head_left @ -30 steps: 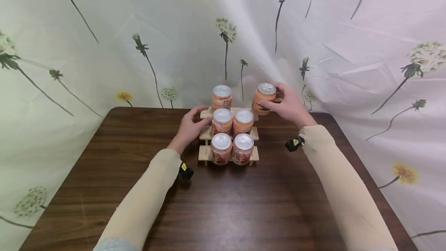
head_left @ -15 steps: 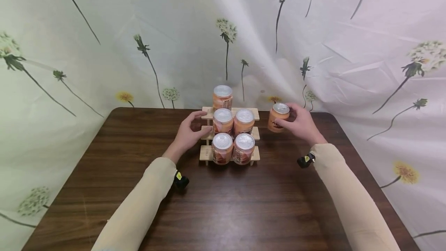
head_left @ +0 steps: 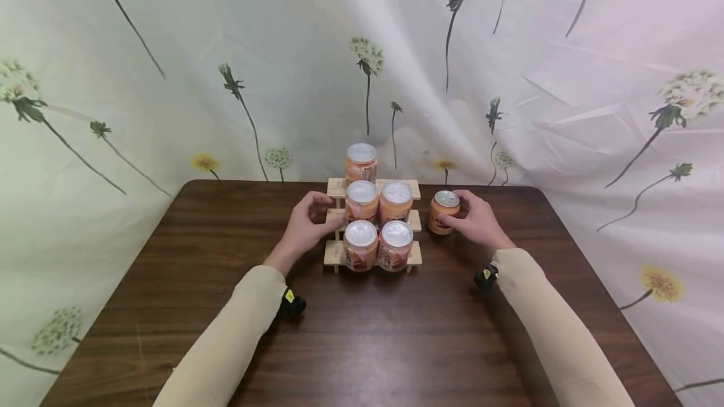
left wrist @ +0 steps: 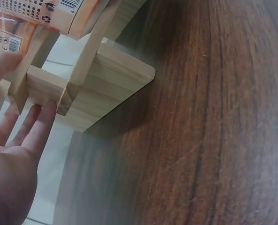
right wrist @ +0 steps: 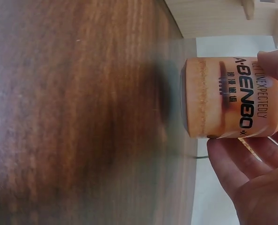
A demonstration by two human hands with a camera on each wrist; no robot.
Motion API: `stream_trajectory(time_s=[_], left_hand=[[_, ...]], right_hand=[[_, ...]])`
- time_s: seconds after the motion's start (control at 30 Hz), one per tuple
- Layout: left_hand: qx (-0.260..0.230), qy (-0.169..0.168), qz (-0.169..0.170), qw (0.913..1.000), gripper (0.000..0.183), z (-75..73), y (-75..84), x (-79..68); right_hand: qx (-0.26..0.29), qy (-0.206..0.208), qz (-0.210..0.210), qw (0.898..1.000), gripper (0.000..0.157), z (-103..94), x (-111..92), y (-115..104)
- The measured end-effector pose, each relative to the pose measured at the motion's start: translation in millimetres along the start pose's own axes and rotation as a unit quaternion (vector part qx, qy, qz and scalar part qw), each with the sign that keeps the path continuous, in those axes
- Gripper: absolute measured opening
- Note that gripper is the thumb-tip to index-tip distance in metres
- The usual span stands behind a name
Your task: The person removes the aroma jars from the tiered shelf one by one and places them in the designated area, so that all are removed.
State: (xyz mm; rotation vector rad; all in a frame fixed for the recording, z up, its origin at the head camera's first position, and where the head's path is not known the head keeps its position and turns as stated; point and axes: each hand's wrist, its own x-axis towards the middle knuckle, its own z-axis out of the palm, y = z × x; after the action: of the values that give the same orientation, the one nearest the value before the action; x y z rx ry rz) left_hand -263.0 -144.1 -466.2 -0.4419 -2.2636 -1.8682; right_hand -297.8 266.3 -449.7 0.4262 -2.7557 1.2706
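Pinching that orange, silver-topped round can (head_left: 444, 212) between thumb and fingers, your right hand (head_left: 477, 222) has it about upright, seemingly just off the dark brown wood-grain table (head_left: 362, 344) and just right of the pale wooden three-step rack (head_left: 332, 252). Let go before the base sits flat and I'd bet on it tipping, and that surface looks smooth enough for a roll. Your left hand (head_left: 300, 228) has thumb and fingers spread wide at the rack's left end; can't tell how hard they press, but a careless shove could shift the whole stand. What'd suffer then are the five silver-topped, orange-and-pink printed cans (head_left: 361, 255) on it, one up top and two per lower step, since those perches look pretty narrow.
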Motion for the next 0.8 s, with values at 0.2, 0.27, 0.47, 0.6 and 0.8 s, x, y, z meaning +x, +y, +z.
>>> stream_trajectory(time_s=[0.2,0.27,0.47,0.6,0.8], left_hand=[[0.013,0.003,-0.017,0.9998,0.043,0.0,-4.0,-2.2],[0.019,0.003,-0.023,0.9995,0.043,0.2,-5.6,-2.6],[0.032,-0.010,-0.038,0.9987,0.044,0.5,-5.3,-6.0],[0.041,-0.018,-0.044,0.9980,0.045,0.2,-6.3,-7.5],[0.032,-0.026,-0.032,0.9986,0.044,1.6,-8.3,-7.8]], right_hand=[[0.000,0.000,0.000,1.000,0.063,5.8,1.4,5.7],[0.000,-0.002,0.004,1.000,0.064,7.0,2.0,6.1],[0.005,0.002,0.008,1.000,0.065,8.6,4.4,4.7],[0.005,0.002,0.016,1.000,0.066,8.7,4.4,4.8],[0.003,-0.007,0.026,1.000,0.070,8.1,3.6,4.6]])
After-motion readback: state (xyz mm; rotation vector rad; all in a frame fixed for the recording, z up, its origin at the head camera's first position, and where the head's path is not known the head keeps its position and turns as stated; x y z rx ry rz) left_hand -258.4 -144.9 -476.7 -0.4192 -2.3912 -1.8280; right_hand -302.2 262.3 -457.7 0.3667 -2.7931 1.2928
